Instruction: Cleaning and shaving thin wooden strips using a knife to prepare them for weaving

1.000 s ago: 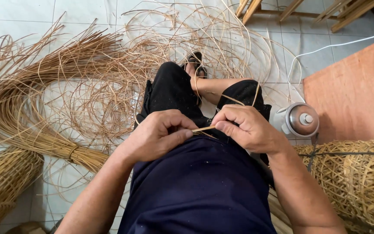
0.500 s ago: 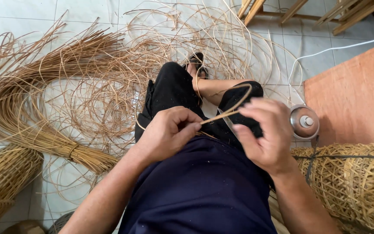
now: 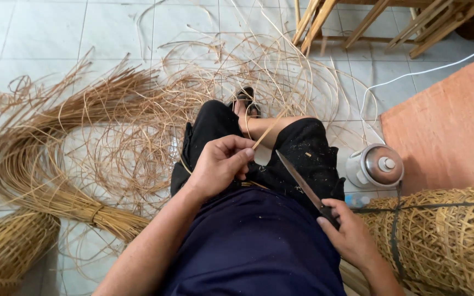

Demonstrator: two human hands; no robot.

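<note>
While left hand point(image 3: 220, 164) pinches it | rattan strip point(image 3: 267, 131) slants up-right | knife point(image 3: 303, 183) points up-left

Left hand point(image 3: 220, 164): raised over the lap, fingers curled, thumb and forefinger pinched together, knuckles up; forearm bare, running in from the near left. Right hand point(image 3: 349, 235): lower, near the right hip, fist closed in a firm grip, palm turned inward; wrist straight, forearm bare, entering from near right.

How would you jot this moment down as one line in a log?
left hand: pinching rattan strip | right hand: gripping knife, blade clear of strip | person seated | floor: loose rattan
</note>
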